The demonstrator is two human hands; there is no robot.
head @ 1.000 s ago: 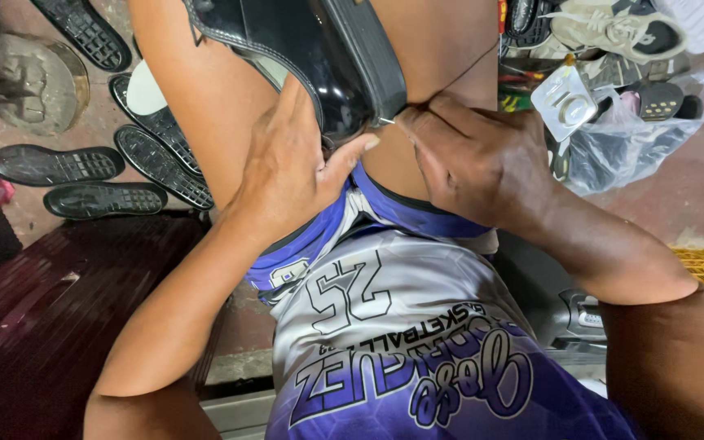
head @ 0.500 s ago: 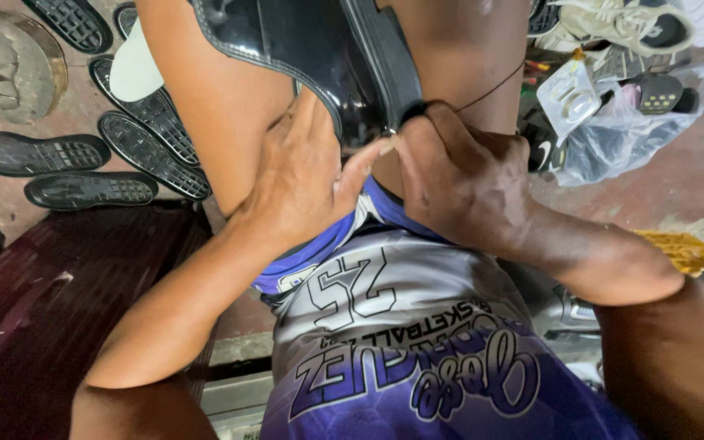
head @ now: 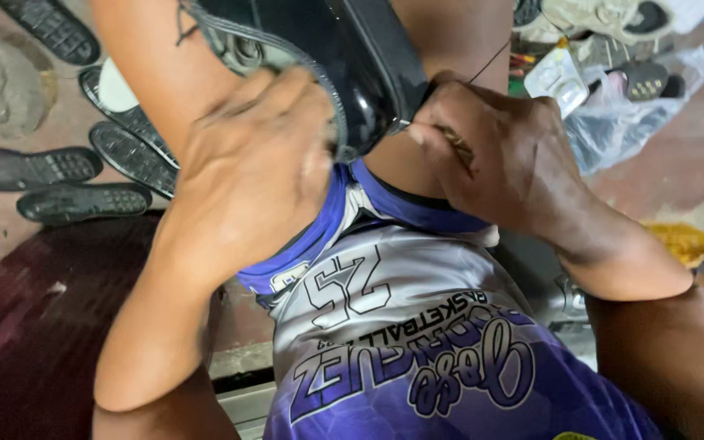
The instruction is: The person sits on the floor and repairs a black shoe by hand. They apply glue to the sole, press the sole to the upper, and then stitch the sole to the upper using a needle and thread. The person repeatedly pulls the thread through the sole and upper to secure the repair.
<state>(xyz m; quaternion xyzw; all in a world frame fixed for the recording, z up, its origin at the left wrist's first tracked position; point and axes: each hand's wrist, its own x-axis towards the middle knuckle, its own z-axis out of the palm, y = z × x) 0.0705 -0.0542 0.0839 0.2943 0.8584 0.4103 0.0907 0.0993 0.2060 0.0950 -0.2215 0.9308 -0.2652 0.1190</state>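
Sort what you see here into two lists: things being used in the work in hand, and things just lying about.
In use:
left hand, pressed on the shoe
right hand, pulling the thread
black shoe, held between the knees
thread, drawn taut

Lying about:
loose black soles on the floor
clear plastic bag
pale sneakers

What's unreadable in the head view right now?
- Left hand: motion-blurred; its grip on the black shoe is unclear.
- Right hand: fingertips curl under; the tool pinched there is hidden.
- Black shoe: cut off by the top edge.
- Thread: too thin to follow.
- Plastic bag: contents indistinct.
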